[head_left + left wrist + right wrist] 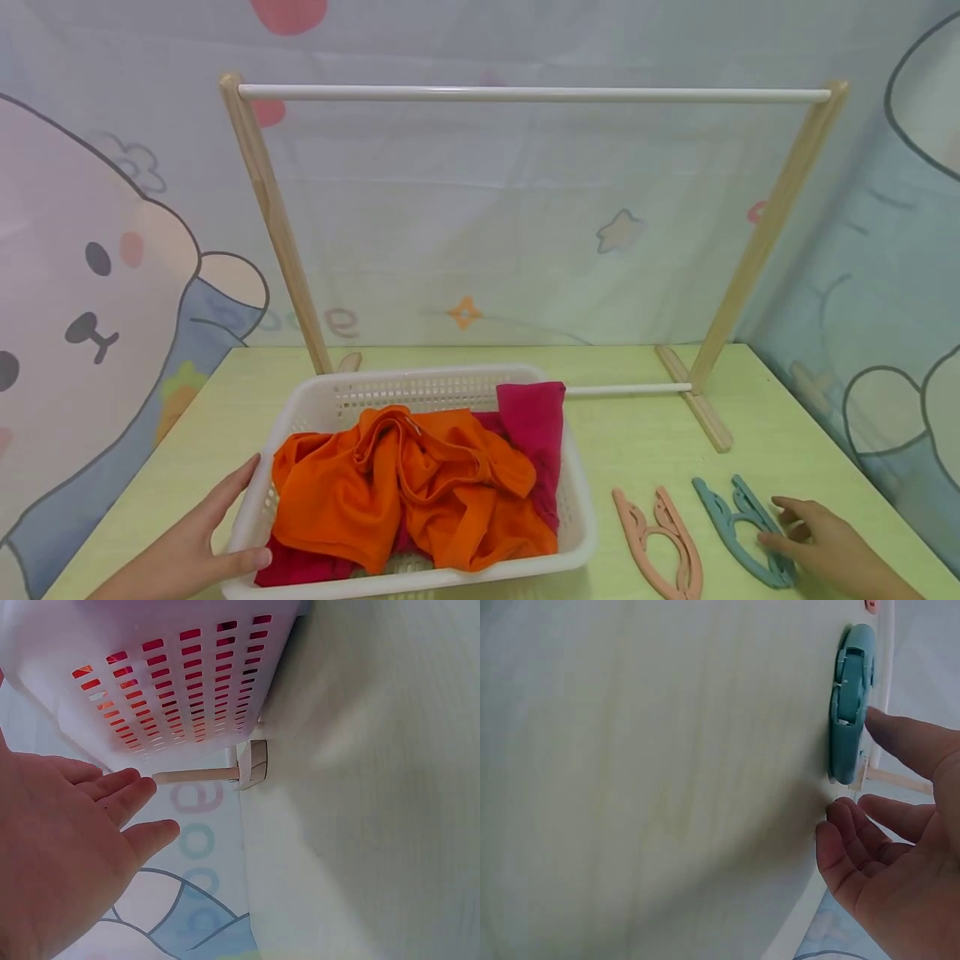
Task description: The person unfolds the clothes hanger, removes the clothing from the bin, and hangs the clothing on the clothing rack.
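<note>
A white slatted basket (579, 508) holds crumpled orange clothing (345, 500) and magenta clothing (532, 417), one piece of which hangs over its back right rim. My left hand (191, 533) is at the basket's left side, thumb over the rim and fingers extended along the outside; whether they press the wall is unclear. At the right, a folded teal hanger (731, 521) lies flat on the table. My right hand (825, 542) is over its right side, fingers loosely bent and thumb close to it. In the right wrist view a gap shows between thumb and fingers (844, 862).
A pink folded hanger (645, 542) lies between the basket and the teal one. Behind stands a wooden rack (772, 225) with a white top bar (525, 94) and a low rail (630, 389). Printed cloth (450, 208) surrounds the pale table (615, 450).
</note>
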`<state>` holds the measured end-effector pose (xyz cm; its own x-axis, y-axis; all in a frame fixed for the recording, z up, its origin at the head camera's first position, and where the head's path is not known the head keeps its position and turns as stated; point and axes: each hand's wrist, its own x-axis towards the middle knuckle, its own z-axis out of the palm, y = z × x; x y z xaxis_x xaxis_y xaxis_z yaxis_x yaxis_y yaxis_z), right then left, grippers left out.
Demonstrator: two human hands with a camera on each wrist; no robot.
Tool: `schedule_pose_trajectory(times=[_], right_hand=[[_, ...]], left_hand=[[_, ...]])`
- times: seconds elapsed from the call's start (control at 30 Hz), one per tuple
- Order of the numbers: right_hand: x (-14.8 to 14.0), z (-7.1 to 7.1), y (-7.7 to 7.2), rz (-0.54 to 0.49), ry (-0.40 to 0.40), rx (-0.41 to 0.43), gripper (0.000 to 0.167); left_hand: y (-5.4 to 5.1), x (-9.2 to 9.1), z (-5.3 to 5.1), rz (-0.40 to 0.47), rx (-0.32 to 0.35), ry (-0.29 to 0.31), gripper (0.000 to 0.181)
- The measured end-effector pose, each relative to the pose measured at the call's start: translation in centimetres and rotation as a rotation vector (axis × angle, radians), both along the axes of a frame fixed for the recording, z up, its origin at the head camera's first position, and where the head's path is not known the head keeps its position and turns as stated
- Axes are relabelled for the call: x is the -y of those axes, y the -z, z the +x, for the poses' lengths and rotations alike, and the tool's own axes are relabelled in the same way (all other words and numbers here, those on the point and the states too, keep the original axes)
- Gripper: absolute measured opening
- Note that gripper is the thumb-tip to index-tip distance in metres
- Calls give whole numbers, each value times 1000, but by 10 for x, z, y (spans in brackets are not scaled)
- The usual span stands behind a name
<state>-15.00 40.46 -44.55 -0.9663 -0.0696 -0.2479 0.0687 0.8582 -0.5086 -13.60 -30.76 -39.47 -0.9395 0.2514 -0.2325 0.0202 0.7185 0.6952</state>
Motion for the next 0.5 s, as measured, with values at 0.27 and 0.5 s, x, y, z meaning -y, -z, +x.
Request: schedule_pose_trajectory(times=[0.27,0.5], right_hand=[[2,-1,1,-1,0,2,63],[7,-2,2,74,-4,-69,53]], left_hand=[[6,2,1,-33,-85,29,107],[9,3,2,-33,-110,40,106]])
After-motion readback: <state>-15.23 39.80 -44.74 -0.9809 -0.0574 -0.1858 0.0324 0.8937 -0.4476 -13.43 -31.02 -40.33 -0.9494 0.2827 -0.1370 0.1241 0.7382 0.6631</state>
